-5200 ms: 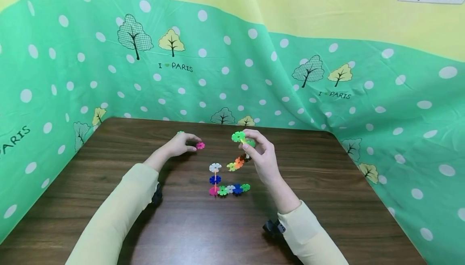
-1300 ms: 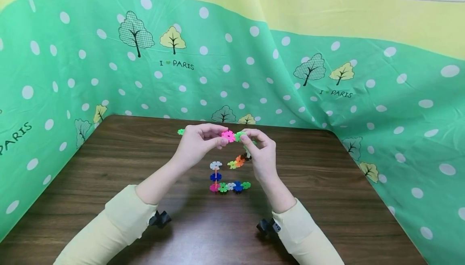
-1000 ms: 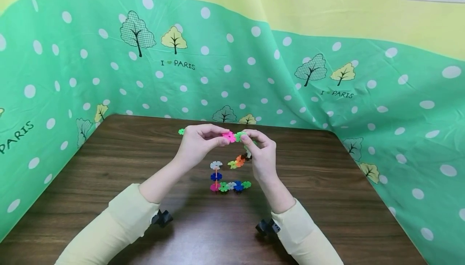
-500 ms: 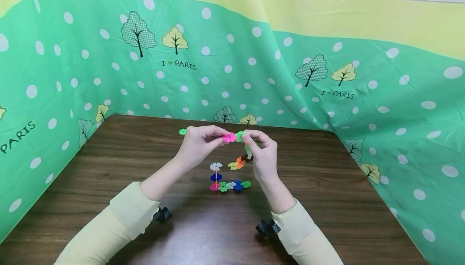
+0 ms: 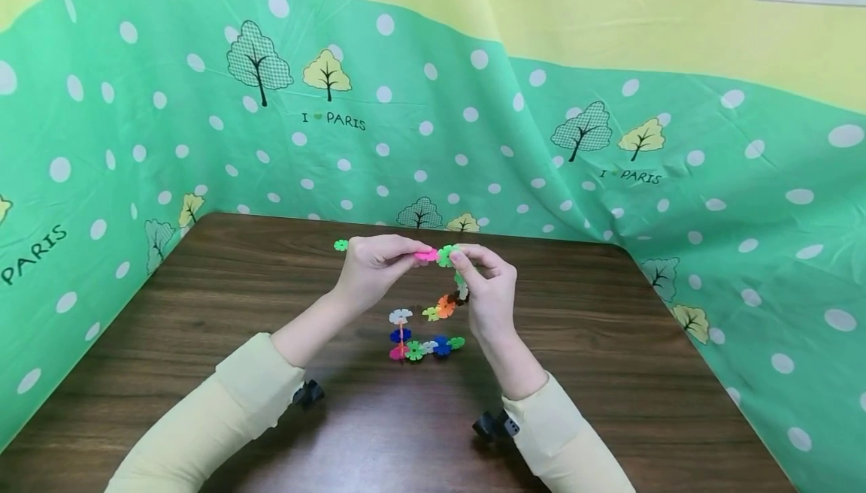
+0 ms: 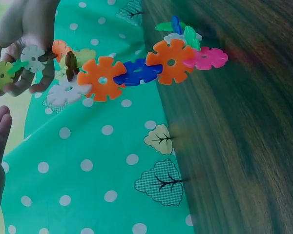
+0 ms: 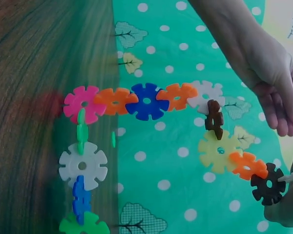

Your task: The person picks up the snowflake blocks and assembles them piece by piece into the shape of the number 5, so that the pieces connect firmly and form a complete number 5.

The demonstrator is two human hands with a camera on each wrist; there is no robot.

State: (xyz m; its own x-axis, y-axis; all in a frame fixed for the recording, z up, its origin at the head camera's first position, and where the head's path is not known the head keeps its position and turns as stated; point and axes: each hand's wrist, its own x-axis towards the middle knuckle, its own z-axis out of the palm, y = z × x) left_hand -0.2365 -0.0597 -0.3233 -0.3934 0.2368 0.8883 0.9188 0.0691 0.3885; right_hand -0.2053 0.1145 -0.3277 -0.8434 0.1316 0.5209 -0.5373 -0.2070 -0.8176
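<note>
In the head view, my left hand (image 5: 368, 271) pinches a pink flower-shaped interlocking disc (image 5: 426, 255), turned nearly edge-on. Its right edge meets a green flower disc (image 5: 446, 255), which my right hand (image 5: 492, 290) pinches between thumb and fingers. Whether their slots are joined I cannot tell. From the right hand a chain of linked discs hangs down, including an orange disc (image 5: 446, 306), a white disc (image 5: 401, 316) and a lower pink disc (image 5: 398, 352). The right wrist view shows more of it, with a blue disc (image 7: 148, 101) between two orange ones and a brown disc (image 7: 215, 119) standing edge-on.
One loose green disc (image 5: 341, 245) lies near the back of the dark wooden table (image 5: 575, 313), just behind the left hand. A green and yellow curtain (image 5: 379, 125) surrounds the table's back and sides. Black wrist cameras sit below both cuffs.
My left hand took the pink disc from the table's back and brought it rightward to the green disc. Lately the pink disc has turned from face-on to nearly edge-on. The right hand stays almost in place.
</note>
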